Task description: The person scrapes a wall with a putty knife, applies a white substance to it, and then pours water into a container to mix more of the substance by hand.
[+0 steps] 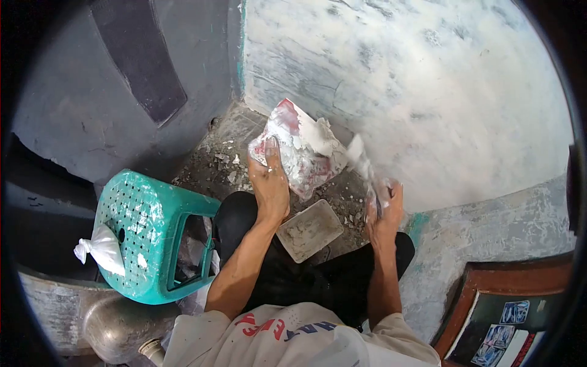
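My left hand (269, 183) grips the edge of a flat red-and-white board (306, 165) smeared with thick white putty, the thumb lying over its top face. A lump of putty (327, 140) sits along the board's far right side. Closed around a handle, my right hand (385, 211) holds a putty knife (361, 158) coated in white. Its blade is motion-blurred and points at the board's right edge. Below the board, a shallow rectangular plastic tray (310, 235) with greyish residue rests on the floor between my legs.
The white-smeared wall (416, 92) rises ahead and to the right, meeting a grey wall (202, 55) at the corner. Debris (229, 160) litters the floor. At left stands a green stool (147, 238) bearing a tied white bag (105, 249). A brown wooden frame (507, 278) is lower right.
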Motion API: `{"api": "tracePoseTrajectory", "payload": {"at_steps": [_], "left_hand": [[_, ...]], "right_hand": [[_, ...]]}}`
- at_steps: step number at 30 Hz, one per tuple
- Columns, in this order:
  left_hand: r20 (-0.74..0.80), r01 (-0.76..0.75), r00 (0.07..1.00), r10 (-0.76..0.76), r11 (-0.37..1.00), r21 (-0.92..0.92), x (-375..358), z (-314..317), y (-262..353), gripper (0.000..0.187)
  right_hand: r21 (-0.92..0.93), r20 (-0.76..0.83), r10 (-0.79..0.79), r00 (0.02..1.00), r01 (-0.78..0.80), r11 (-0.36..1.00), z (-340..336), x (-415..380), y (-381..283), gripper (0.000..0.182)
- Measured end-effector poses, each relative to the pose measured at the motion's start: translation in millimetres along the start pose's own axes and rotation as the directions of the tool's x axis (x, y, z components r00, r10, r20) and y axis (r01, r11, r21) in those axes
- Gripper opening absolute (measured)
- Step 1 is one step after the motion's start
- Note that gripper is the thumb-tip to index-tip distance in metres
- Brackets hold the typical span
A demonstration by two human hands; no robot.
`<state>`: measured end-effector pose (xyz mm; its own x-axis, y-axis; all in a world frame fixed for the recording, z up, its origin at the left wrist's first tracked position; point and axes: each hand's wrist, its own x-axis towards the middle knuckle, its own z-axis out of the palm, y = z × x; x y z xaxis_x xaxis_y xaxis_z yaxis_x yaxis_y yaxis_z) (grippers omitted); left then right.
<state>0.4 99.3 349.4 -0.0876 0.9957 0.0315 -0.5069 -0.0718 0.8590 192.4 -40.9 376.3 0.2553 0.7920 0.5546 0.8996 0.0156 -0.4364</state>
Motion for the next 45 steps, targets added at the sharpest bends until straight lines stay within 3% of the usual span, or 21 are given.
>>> {"api": "tracePoseTrajectory", "payload": {"at_steps": [1, 2, 4, 6, 12, 13, 15, 18, 20, 21, 25, 27, 30, 35, 37, 38, 40, 42, 44, 45], "left_hand": [[-0.016, -0.065, 0.998, 0.068, 0.990, 0.128, 1.0, -2.0, 0.3, 0.029], [-0.020, -0.119, 0.992, 0.128, 0.960, 0.253, -1.2, -3.5, -0.3, 0.028], [0.016, -0.119, 0.993, 0.119, 0.965, 0.235, -7.7, 1.9, 13.9, 0.027], [0.051, -0.120, 0.992, 0.111, 0.969, 0.215, -12.9, 3.9, 15.7, 0.026], [0.080, -0.083, 0.995, 0.055, 0.906, 0.414, -18.8, -15.2, 17.7, 0.034], [0.086, -0.131, 0.991, 0.104, 0.891, 0.435, -17.0, -19.7, 16.9, 0.034], [0.093, -0.178, 0.984, 0.152, 0.864, 0.471, -16.0, -28.4, 17.6, 0.034], [0.093, -0.166, 0.986, 0.137, 0.826, 0.539, -16.1, -39.6, 19.3, 0.034], [0.114, -0.168, 0.986, 0.125, 0.797, 0.581, -16.5, -46.2, 17.4, 0.034], [0.147, -0.116, 0.989, 0.027, 0.763, 0.636, -19.3, -48.4, 14.8, 0.034], [0.218, -0.189, 0.974, 0.062, 0.754, 0.629, -23.1, -44.8, 6.7, 0.039], [0.188, -0.110, 0.982, -0.024, 0.735, 0.669, -16.7, -49.1, 5.4, 0.034], [0.128, -0.059, 0.991, -0.028, 0.777, 0.627, -11.0, -52.0, -0.3, 0.041], [0.135, -0.128, 0.989, 0.058, 0.785, 0.607, -8.5, -50.0, -4.0, 0.036], [-0.044, -0.040, 0.997, 0.069, 0.883, 0.468, -5.7, -47.8, 7.8, 0.032], [-0.124, -0.080, 0.984, 0.127, 0.942, 0.325, 3.4, -52.7, 8.5, 0.023], [-0.200, -0.245, 0.929, 0.311, 0.924, 0.294, 11.1, -60.3, 26.5, 0.026], [-0.215, -0.408, 0.846, 0.489, 0.851, 0.331, 20.0, -70.8, 35.5, 0.032], [-0.272, -0.428, 0.836, 0.476, 0.877, 0.218, 22.8, -72.6, 41.3, 0.033], [-0.283, -0.405, 0.853, 0.439, 0.898, 0.174, 23.6, -74.5, 39.2, 0.033]], "right_hand": [[-0.238, 0.096, -0.102, 0.990, 0.123, 0.963, -9.9, 1.7, -7.0, 0.060], [-0.242, 0.100, -0.098, 0.990, 0.120, 0.963, -13.4, 0.5, -13.7, 0.060], [-0.349, 0.175, -0.212, 0.962, 0.262, 0.900, -16.1, -4.1, -26.7, 0.069], [-0.339, 0.168, -0.193, 0.967, 0.241, 0.910, -9.4, -11.7, -19.0, 0.070], [-0.143, 0.162, -0.125, 0.979, 0.148, 0.979, 39.7, -24.2, -15.1, 0.067], [-0.125, 0.165, -0.123, 0.978, 0.145, 0.982, 48.6, -25.3, -19.2, 0.067], [-0.048, 0.193, -0.027, 0.981, 0.037, 0.998, 63.1, -28.1, -25.5, 0.054], [0.075, 0.143, -0.066, 0.988, 0.055, 0.996, 91.6, -37.5, -19.5, 0.045], [0.085, 0.182, -0.036, 0.983, 0.021, 0.996, 95.8, -34.0, -24.7, 0.041], [0.077, 0.225, -0.009, 0.974, -0.009, 0.997, 94.5, -31.0, -29.6, 0.038], [0.106, 0.234, 0.013, 0.972, -0.039, 0.994, 91.4, -13.8, -20.7, 0.045], [0.137, 0.199, 0.065, 0.978, -0.093, 0.986, 91.4, -11.6, -9.3, 0.043], [0.067, 0.110, 0.090, 0.990, -0.097, 0.993, 84.2, -14.2, -5.2, 0.041], [0.048, 0.084, 0.064, 0.994, -0.068, 0.997, 69.5, -13.8, -6.8, 0.044], [0.072, 0.082, 0.076, 0.994, -0.082, 0.994, 68.6, -11.4, -1.9, 0.045], [0.030, 0.035, 0.086, 0.996, -0.087, 0.996, 68.0, -9.3, 1.6, 0.044], [-0.009, 0.024, 0.112, 0.993, -0.112, 0.994, 63.7, -9.4, 5.6, 0.043], [0.322, 0.222, 0.279, 0.934, -0.341, 0.883, 57.2, 7.0, 2.1, 0.040], [0.239, 0.276, 0.293, 0.916, -0.360, 0.902, 61.3, 15.1, -11.4, 0.037], [0.161, 0.241, 0.254, 0.937, -0.296, 0.941, 72.9, 13.3, -14.9, 0.036]]}}
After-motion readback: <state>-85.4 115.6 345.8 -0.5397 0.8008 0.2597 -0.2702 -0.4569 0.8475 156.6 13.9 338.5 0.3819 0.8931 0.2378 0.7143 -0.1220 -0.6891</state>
